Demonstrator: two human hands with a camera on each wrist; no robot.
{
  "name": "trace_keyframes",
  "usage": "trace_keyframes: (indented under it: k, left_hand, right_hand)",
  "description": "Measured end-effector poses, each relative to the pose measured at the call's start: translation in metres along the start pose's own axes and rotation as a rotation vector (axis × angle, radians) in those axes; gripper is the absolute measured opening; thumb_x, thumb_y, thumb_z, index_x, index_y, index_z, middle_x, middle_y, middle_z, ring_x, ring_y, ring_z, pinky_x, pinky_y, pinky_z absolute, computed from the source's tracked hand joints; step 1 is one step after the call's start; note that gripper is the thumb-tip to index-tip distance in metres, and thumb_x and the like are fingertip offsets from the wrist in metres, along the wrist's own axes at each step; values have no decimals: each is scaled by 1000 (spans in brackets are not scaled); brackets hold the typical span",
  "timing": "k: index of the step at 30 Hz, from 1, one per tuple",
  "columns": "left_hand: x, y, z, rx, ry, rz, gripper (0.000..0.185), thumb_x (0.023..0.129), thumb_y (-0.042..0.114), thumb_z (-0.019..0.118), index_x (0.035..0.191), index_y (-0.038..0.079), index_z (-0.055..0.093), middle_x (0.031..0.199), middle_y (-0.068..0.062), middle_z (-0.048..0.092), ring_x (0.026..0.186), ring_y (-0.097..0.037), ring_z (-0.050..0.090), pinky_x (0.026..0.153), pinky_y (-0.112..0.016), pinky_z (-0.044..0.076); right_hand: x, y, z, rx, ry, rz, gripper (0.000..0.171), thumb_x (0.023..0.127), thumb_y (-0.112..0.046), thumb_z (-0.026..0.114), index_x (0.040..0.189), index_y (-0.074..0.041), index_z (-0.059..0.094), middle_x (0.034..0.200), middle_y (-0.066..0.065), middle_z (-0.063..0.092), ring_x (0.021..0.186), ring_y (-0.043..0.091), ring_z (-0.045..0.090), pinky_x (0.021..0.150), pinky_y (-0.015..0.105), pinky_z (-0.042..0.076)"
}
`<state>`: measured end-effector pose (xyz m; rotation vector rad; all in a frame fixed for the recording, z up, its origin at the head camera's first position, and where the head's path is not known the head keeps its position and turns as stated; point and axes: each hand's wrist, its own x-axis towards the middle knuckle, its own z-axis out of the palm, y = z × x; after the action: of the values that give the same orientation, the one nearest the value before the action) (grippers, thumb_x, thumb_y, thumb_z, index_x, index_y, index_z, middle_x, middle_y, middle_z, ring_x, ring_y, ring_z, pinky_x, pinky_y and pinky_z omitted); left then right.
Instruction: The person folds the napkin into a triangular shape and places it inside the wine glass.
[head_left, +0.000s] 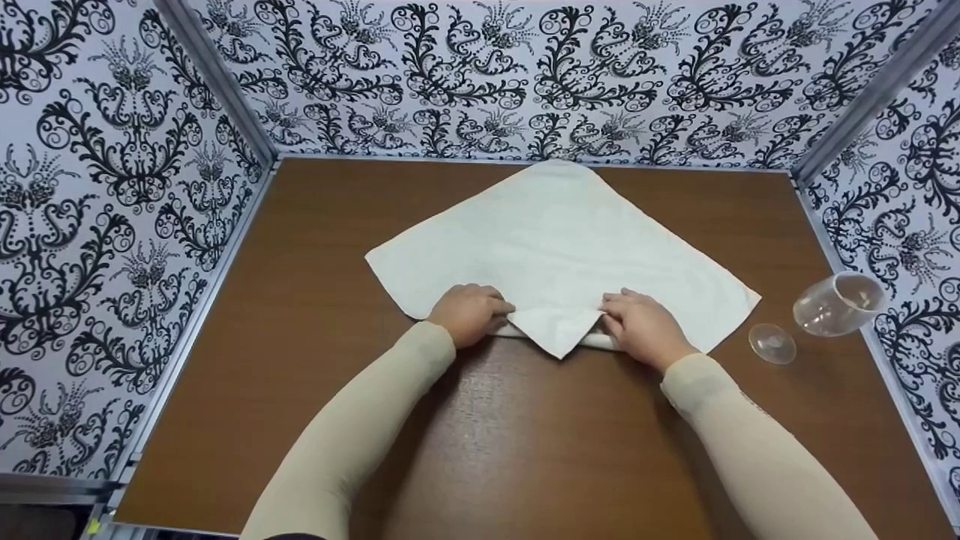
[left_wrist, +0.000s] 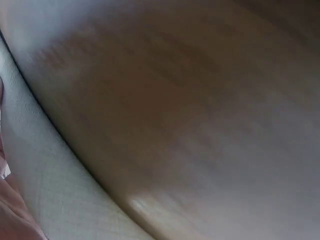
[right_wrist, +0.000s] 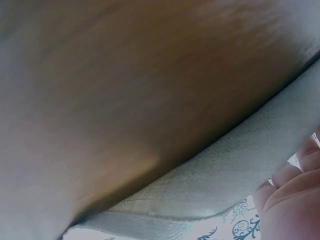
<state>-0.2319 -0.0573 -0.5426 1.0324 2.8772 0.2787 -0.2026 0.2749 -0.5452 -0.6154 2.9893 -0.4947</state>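
A white cloth napkin (head_left: 540, 232) lies spread on the brown table, one corner toward the back wall. Its near edge is folded up into a thick fold, and a small triangular flap (head_left: 559, 330) hangs over this fold toward the person. My left hand (head_left: 469, 313) grips the fold just left of the flap. On the flap's other side, my right hand (head_left: 645, 326) holds the same fold with bent fingers. Both wrist views show the near fold of cloth close up, with the left palm (left_wrist: 15, 215) and right palm (right_wrist: 290, 207) partly visible behind it.
A clear stemmed glass (head_left: 832, 306) stands on the table (head_left: 300, 337) to the right of the napkin, near the right edge. Patterned black-and-white panels (head_left: 480, 82) in metal frames border the table at the back and both sides.
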Motion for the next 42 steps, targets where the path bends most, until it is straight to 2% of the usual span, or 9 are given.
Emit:
trace_keyframes:
  k: [5,11,24,30,34,36,39,42]
  left_hand:
    - [4,4,-3,27,-26,-55,26,108,32,61,129,28,76,122,2,75,112,-23,71,97,-44,58]
    - [9,9,-6,66,-15,-113,24,109,31,57,117,24,79,115,1,76,103,-26,72,88,-46,59]
    - [10,10,-5,44,-50,-148,17,100,36,73,112,26,80,112,-1,72,99,-26,68,86,-47,59]
    - [15,11,-5,69,-26,-149,23,107,27,62,123,30,78,114,0,75,99,-25,73,86,-46,61]
    - [19,14,-4,108,-20,-169,28,109,23,56,124,31,79,114,0,75,99,-26,73,85,-45,61]
    - [20,15,-3,116,-14,-178,27,109,23,56,123,30,79,113,-1,75,98,-26,73,84,-46,62]
    - [21,16,-1,91,-1,-153,27,108,27,60,132,29,74,120,-2,74,104,-27,73,87,-47,62]
    - [21,16,1,53,3,-67,36,105,32,67,141,31,67,133,-3,71,114,-28,72,93,-47,60]
  right_hand:
    - [2,-4,1,-21,-20,-57,35,104,-14,62,137,-9,71,150,17,62,142,48,53,120,60,40]
    - [5,-4,3,-44,-44,-5,34,107,-18,58,137,-9,71,151,16,61,143,48,51,121,61,38]
    - [6,-1,3,-36,-137,35,38,107,-19,56,141,-9,68,156,17,55,146,50,46,120,63,38]
    - [7,-10,-4,-26,-138,-34,43,103,-12,60,146,-11,64,158,16,54,146,46,48,120,60,39]
    - [11,-17,-6,5,-124,-91,37,104,-13,62,140,-13,70,156,15,57,146,43,50,121,58,40]
    - [13,-18,-6,19,-128,-89,33,104,-15,61,135,-13,73,153,15,59,146,44,51,121,57,39]
    - [17,-17,-6,16,-131,-62,31,105,-16,59,131,-11,75,150,16,62,144,46,51,122,56,39]
    - [20,-13,-5,2,-137,-21,31,106,-16,58,131,-10,75,150,16,61,144,49,50,122,58,39]
